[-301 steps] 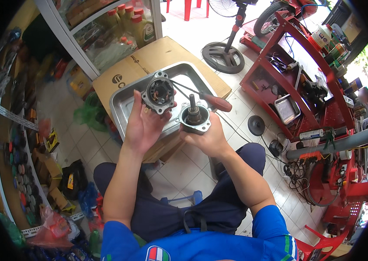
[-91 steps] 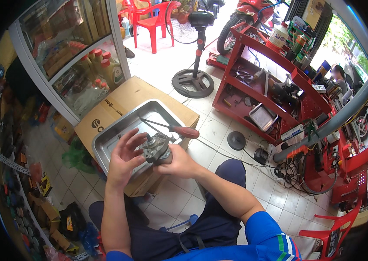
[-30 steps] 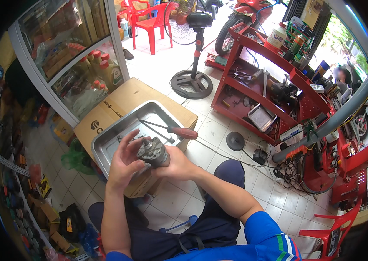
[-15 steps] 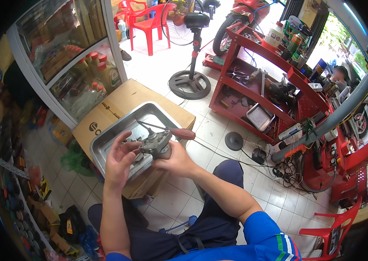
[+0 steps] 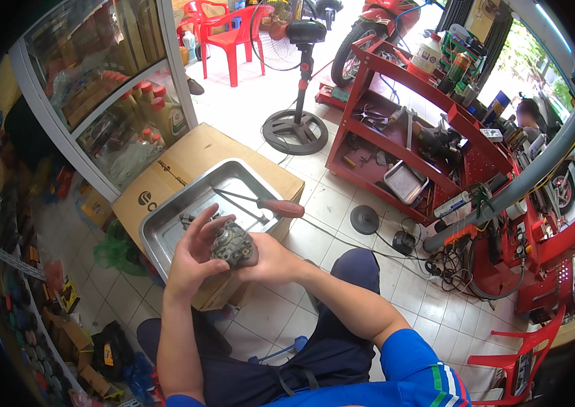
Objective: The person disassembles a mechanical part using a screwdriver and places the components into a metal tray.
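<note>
**On a workshop floor [image 5: 326, 198] of white tiles, a grey metal housing [image 5: 233, 245] sits in two hands**

The housing, rough-surfaced and compact, is held up in front of the person, seen against the near side of a steel tray [image 5: 236, 182]. The right hand [image 5: 270, 260] is clamped on it from the right, its palm partly covering that end. The left hand [image 5: 190, 251] is at the other side, fingers spread apart and curved about the part, thumb along its near edge; I cannot tell whether these fingers press on it.

Small dark metal pieces [image 5: 186, 220] lie in the tray, partly hidden by the left hand. A screwdriver lies across the tray's right rim, its red handle [image 5: 282, 207] jutting outward and its shaft over the inside. The tray rests on a cardboard box [image 5: 186, 149].

Beyond the box, to the left, stands a glass-fronted cabinet [image 5: 104, 88] with red-capped bottles [image 5: 162, 112] behind the pane. Ahead is the round base [image 5: 294, 132] of a stand fan, with a red plastic chair [image 5: 231, 54] farther back. On the right, a red tool cart [image 5: 350, 112] carries tools and containers, near a motorcycle wheel [image 5: 342, 64].
</note>
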The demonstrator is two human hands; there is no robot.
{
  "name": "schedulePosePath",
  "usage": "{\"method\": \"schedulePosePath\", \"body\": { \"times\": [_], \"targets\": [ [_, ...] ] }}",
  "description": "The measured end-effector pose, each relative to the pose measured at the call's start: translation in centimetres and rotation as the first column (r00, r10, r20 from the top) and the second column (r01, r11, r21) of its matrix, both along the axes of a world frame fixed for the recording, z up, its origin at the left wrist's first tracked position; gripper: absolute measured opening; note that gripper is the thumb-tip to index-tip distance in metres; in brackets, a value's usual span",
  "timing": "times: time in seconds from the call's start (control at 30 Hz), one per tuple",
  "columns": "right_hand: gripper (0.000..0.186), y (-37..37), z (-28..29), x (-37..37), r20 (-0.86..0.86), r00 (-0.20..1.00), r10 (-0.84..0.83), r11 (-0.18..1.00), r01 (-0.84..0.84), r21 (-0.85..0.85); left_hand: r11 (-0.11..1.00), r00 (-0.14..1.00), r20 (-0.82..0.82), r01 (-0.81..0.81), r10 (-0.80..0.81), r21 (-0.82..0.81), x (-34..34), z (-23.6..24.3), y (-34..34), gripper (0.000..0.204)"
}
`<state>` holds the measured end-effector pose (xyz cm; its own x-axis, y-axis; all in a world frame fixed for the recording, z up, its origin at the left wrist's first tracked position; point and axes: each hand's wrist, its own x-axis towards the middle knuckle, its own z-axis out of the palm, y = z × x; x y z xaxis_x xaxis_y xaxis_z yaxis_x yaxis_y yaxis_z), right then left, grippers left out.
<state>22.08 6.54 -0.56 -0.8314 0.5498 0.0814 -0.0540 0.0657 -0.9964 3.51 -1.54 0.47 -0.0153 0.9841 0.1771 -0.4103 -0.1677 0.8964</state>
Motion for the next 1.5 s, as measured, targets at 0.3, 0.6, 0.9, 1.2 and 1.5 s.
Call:
{"method": "schedulePosePath", "body": {
  "times": [0.3,0.6,0.9,1.2,1.5],
  "targets": [
    [0.044,0.2,-0.2,-0.1,0.038,0.993,-0.109,0.994,0.109,0.022,0.998,0.997,-0.040,-0.066,0.067,0.014,-1.0,-1.1,0.2,0.099],
    [0.043,0.9,-0.5,-0.1,0.020,0.986,-0.166,0.983,0.168,-0.072,0.978,0.981,-0.090,-0.181,0.172,-0.104,-0.7,-0.4,-0.2,0.085],
    [0.045,-0.4,-0.1,-0.2,0.039,0.998,-0.051,0.997,0.049,0.061,0.998,0.988,-0.142,-0.066,0.063,-0.017,0.0,0.0,0.0,0.096],
    [0.043,0.6,-0.7,-0.3,0.000,0.971,-0.239,0.969,0.239,0.057,0.987,0.979,-0.138,-0.157,0.151,-0.034,-0.3,-0.6,0.2,0.073],
    [0.043,0.8,0.4,0.1,0.056,0.983,-0.177,0.982,0.180,-0.058,0.972,0.972,-0.123,-0.213,0.201,-0.094,-1.2,-1.1,0.0,0.073]
  ]
}}
